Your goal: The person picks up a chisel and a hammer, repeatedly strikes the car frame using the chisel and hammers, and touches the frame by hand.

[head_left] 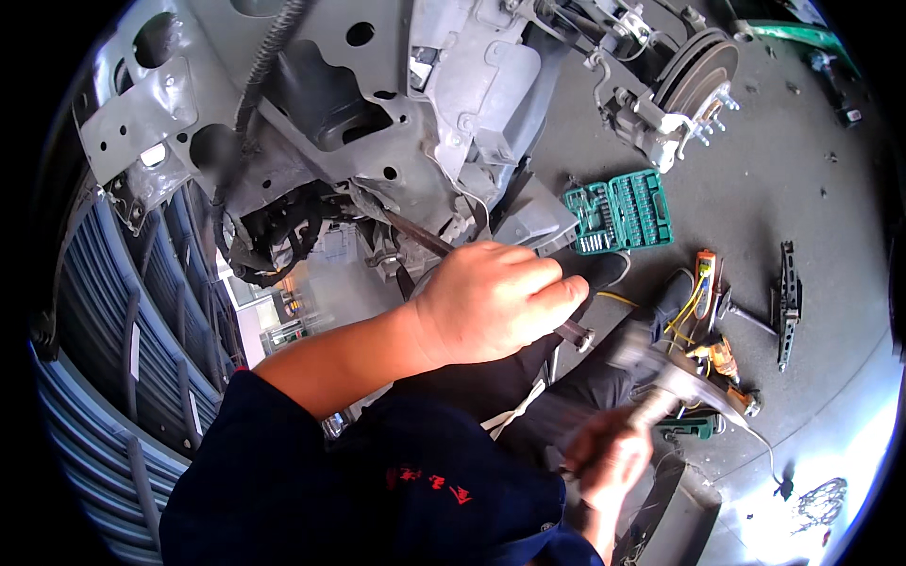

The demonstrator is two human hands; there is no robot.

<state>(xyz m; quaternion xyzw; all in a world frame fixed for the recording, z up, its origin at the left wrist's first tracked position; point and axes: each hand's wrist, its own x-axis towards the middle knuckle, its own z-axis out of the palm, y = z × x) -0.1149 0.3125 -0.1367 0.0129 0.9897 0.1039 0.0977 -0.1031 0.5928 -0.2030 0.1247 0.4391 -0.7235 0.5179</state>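
My left hand (495, 304) is closed in a fist around a long flat metal pry bar or chisel (418, 233). The tool's far end reaches into the grey vehicle body frame (311, 174), where its tip is hard to make out. Its other end (576, 334) sticks out past my fist, toward the right. Lower right, my right hand (612, 457) is wrapped around the handle of a hammer (681, 379). The hammer's head is smeared by motion, and it is apart from the bar's end. Dark wiring (293, 236) hangs from the frame left of the bar.
A brake disc (698, 75) on its hub is at upper right. On the floor lie an open green socket set (618, 212), a scissor jack (788, 302), a yellow power drill (722, 358) and a yellow cord (694, 297). Grey ribbed panels (123, 349) line the left.
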